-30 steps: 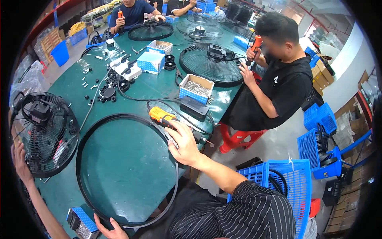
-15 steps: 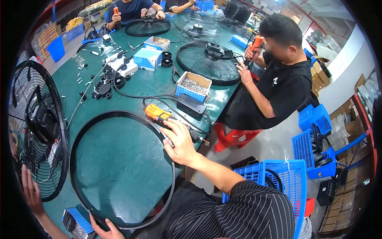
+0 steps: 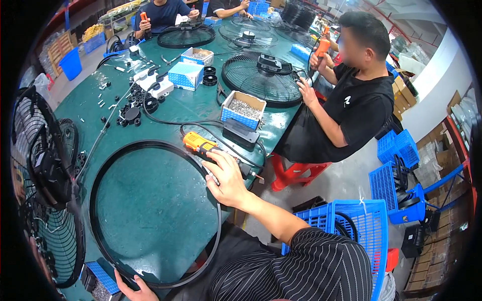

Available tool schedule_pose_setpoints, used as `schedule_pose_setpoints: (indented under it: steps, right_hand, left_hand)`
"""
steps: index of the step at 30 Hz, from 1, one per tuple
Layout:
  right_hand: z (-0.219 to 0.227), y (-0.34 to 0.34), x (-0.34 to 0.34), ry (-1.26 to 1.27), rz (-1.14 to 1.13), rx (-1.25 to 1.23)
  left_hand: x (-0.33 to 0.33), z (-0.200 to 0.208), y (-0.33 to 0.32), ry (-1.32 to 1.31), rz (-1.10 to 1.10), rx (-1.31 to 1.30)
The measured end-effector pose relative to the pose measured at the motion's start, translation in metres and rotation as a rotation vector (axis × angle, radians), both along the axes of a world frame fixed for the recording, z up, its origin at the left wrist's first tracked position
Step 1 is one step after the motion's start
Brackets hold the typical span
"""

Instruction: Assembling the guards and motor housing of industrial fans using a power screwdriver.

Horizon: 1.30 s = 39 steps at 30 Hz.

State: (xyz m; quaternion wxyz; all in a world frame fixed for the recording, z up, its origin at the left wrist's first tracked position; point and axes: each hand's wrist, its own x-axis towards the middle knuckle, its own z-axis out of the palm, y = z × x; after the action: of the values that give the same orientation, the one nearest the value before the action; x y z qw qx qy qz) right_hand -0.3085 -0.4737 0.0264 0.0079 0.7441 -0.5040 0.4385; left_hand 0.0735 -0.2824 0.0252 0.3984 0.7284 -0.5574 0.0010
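A thin black ring (image 3: pixel 98 173) lies on the green table, its near right side reaching past the table edge. My left hand (image 3: pixel 134 290) holds its near left rim, thumb and forefinger spread along it; the other fingers are hidden. My right hand (image 3: pixel 226 175) rests palm down at the ring's right side. Its outstretched fingers lie across the black body of an orange electric screwdriver (image 3: pixel 195 141) and touch the ring's rim, without closing round either. Just beyond the screwdriver sits a black rectangular adapter (image 3: pixel 241 133) with a cable.
Fan parts with a black motor housing (image 3: pixel 47 173) stand at the left edge. Screw-filled boxes include one in the middle (image 3: pixel 244 108) and one near my left hand (image 3: pixel 98 281). A co-worker (image 3: pixel 346 108) sits at the right by a fan grille (image 3: pixel 258 83). A blue crate (image 3: pixel 361 226) stands beside me.
The fan at the left has shifted and turned, uncovering another grille behind it; the other hand there has left its place. The co-worker's head and screwdriver have risen. My hands have not moved.
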Motion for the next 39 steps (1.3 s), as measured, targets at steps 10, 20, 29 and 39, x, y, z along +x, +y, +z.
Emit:
schedule_pose_setpoints:
  steps: [10,20,29,39]
  right_hand:
    - [0.002,0.0,-0.002,0.01,-0.005,0.0]
    - [0.001,-0.002,-0.004,-0.071,0.039,-0.055]
    - [0.088,-0.045,-0.062,0.216,-0.032,-0.328]
    - [0.159,-0.138,-0.169,0.567,-0.419,-0.393]
  left_hand:
    - [-0.012,0.008,0.0,0.035,0.084,0.043]
    - [-0.003,-0.013,0.005,0.089,0.098,0.029]
    - [-0.012,-0.008,0.001,0.136,0.098,-0.015]
    - [-0.006,-0.018,-0.001,0.255,0.123,-0.096]
